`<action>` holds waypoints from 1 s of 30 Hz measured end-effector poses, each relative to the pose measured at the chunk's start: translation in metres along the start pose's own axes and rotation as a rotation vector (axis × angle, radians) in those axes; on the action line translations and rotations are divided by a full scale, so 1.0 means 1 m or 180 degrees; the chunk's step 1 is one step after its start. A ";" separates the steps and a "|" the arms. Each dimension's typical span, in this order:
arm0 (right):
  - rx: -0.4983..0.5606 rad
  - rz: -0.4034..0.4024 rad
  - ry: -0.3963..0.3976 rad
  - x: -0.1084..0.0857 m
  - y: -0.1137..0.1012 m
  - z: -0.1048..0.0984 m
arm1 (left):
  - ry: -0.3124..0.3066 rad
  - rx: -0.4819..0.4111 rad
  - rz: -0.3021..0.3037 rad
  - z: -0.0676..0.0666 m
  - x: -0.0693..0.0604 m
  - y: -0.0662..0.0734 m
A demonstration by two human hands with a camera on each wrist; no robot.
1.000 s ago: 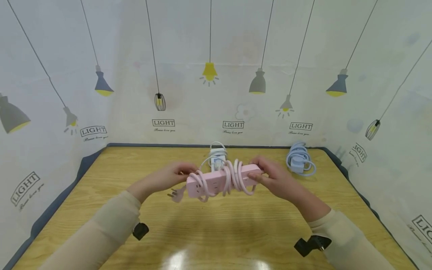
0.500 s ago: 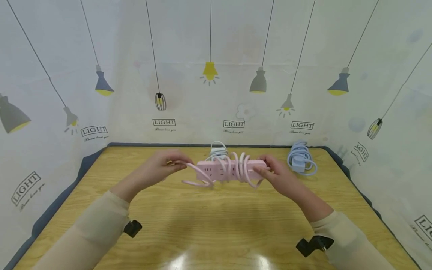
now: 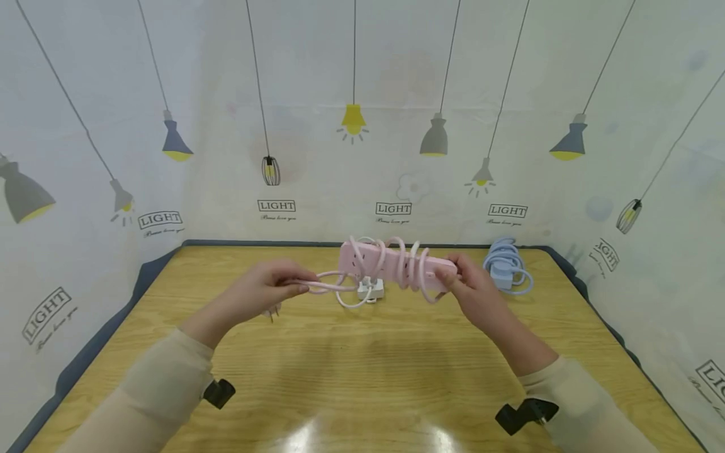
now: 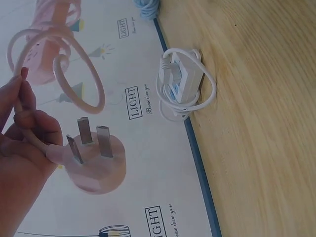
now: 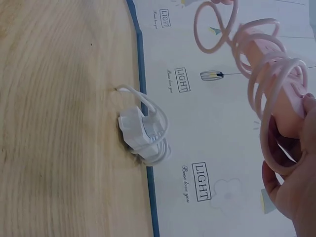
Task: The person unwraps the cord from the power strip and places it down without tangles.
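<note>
Right hand (image 3: 474, 294) is gripping the long pink plastic power strip (image 3: 389, 264); left hand (image 3: 257, 289), pinching its round pink cord (image 4: 59, 74), should be guiding gently.

The bench (image 3: 362, 371) is yellow wood with wavy lines. Two shiny spots of light (image 3: 297, 438) glow on its near part. Pale walls (image 3: 317, 69) stand behind it and on both sides, with printed hanging lamps (image 3: 353, 116) and the word LIGHT (image 3: 393, 209) many times. A dark blue strip (image 3: 148, 275) runs along the bottom.
</note>
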State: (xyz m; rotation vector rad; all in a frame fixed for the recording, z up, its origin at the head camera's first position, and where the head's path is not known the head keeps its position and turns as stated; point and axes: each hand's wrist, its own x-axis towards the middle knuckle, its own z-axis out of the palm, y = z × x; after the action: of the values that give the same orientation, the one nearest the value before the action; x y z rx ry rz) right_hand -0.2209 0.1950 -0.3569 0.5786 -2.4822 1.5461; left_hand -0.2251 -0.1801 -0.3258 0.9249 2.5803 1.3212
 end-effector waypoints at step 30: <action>0.0685 -0.0843 -0.0129 -0.017 0.005 0.005 | 0.0295 -0.0342 -0.0707 0.011 0.021 -0.017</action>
State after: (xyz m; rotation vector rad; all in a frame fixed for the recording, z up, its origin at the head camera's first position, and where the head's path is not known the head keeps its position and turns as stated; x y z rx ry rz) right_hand -0.2069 0.1963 -0.3687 0.9380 -2.1708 1.7162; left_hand -0.2463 -0.1688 -0.3419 0.5535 2.5582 1.4522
